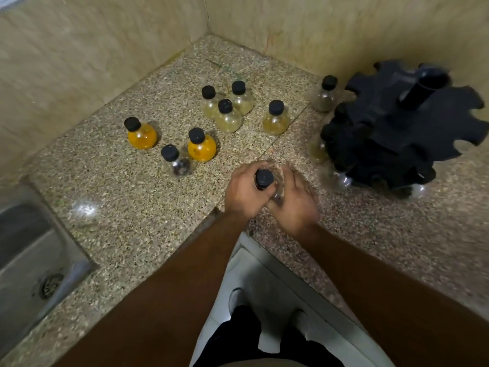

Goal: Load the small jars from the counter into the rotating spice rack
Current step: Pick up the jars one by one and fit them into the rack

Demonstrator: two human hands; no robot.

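Nine loose jars (225, 115), one rack (397, 128), two hands (270, 192).

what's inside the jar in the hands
The jar shows a black cap and a little clear glass between the left hand and right hand. The hands cover its body, so any contents can't be seen.

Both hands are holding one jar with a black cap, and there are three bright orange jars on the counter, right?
Not quite. The head view shows two bright orange jars, not three. Both the left hand and right hand do hold one black-capped jar.
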